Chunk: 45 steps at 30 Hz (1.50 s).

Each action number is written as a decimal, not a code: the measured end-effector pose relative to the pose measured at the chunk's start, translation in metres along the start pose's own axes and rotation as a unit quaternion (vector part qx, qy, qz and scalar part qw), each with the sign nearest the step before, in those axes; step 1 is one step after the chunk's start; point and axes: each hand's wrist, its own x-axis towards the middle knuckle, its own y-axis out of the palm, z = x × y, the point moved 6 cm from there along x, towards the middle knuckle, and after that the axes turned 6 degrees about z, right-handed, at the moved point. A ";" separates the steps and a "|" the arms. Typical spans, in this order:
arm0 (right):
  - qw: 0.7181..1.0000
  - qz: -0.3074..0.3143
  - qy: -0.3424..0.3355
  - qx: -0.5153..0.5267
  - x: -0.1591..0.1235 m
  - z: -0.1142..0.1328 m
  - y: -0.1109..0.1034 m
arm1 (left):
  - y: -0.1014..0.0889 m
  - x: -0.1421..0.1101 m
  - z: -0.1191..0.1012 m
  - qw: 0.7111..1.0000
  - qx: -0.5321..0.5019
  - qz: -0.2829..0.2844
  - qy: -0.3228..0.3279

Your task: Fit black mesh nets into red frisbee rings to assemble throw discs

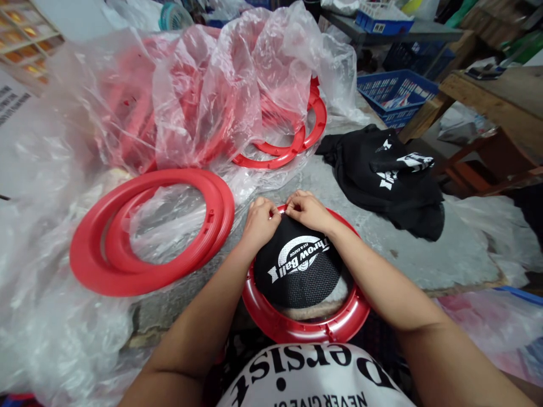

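Note:
A red plastic ring (288, 328) lies in front of my body at the table edge. Inside it, a black printed mesh cloth (305, 277) reads "Throw Ball"; its far edge reaches the ring's far rim, while a gap shows at the near side. My left hand (262, 221) pinches the cloth's far edge at the rim. Right beside it, my right hand (307, 210) also has its fingers closed on the cloth edge. The fingertips nearly meet, and the exact grip beneath them is hidden.
Two stacked red rings (89, 257) lie at the left. Behind them, clear plastic bags (237, 68) hold several more rings. A pile of black printed cloths (382, 175) sits at the right. Beyond are a blue basket (394, 93) and a wooden table (496, 96).

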 end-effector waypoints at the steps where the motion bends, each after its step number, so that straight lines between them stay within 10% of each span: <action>1: 1.000 -0.001 0.000 0.001 0.000 0.000 0.000 | 0.000 0.000 0.000 1.000 0.000 -0.001 0.001; 45: 0.995 -0.051 0.071 0.045 0.003 -0.010 -0.006 | 0.000 0.002 -0.001 0.999 0.041 -0.002 -0.005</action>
